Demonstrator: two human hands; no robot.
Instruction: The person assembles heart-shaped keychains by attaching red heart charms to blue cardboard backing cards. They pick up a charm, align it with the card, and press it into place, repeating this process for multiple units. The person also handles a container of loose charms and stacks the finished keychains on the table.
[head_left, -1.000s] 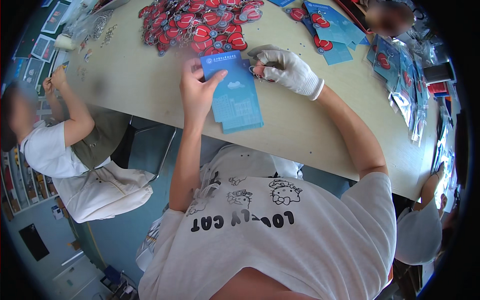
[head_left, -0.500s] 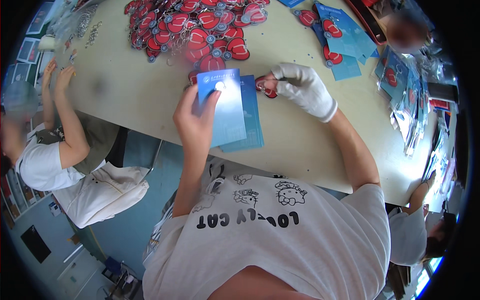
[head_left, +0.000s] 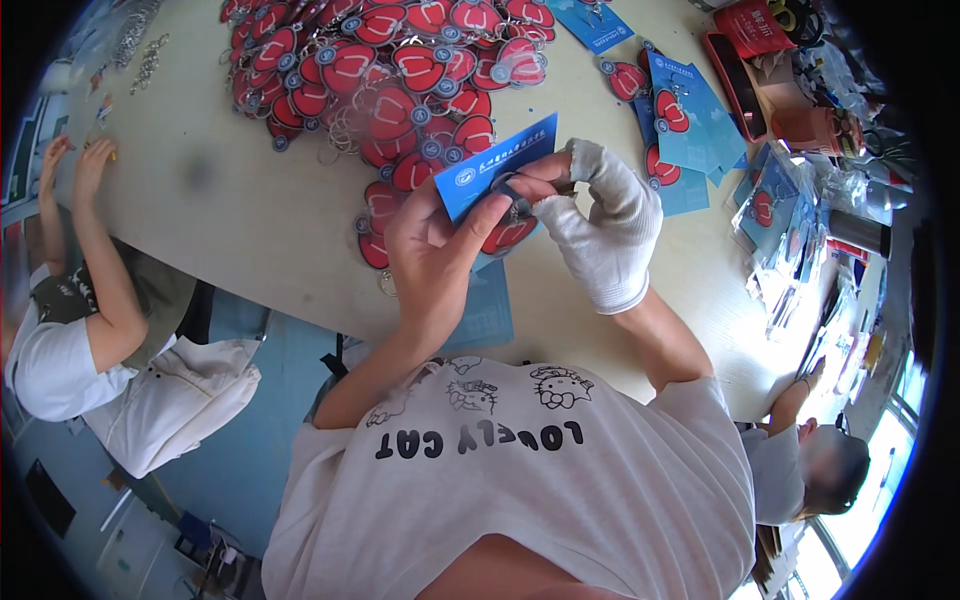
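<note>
My left hand [head_left: 432, 252] grips a blue card [head_left: 485, 168] between thumb and fingers, the card tilted over the table. In a white fingerless-looking glove, my right hand [head_left: 605, 235] pinches a red heart-shaped keychain [head_left: 510, 237] at its ring end, against the card's face. Fingers hide the ring and the spot where the two meet. Under my hands lies a stack of blue cards [head_left: 487, 308] at the table's near edge. Just beyond my left hand spreads a big heap of red keychains [head_left: 385, 110] with metal rings and small round blue tags.
At the right lie blue cards [head_left: 708, 150] bearing keychains, then bagged pieces in clear plastic [head_left: 795, 245]. A red case [head_left: 735, 85] and cluttered containers stand at the far right. One person [head_left: 85, 330] sits at the left, another [head_left: 815, 465] at the right. Metal chains [head_left: 150, 65] lie far left.
My right hand has brought the keychain up and left onto the card. My left hand has tilted the card and moved it right. The view has shifted slightly.
</note>
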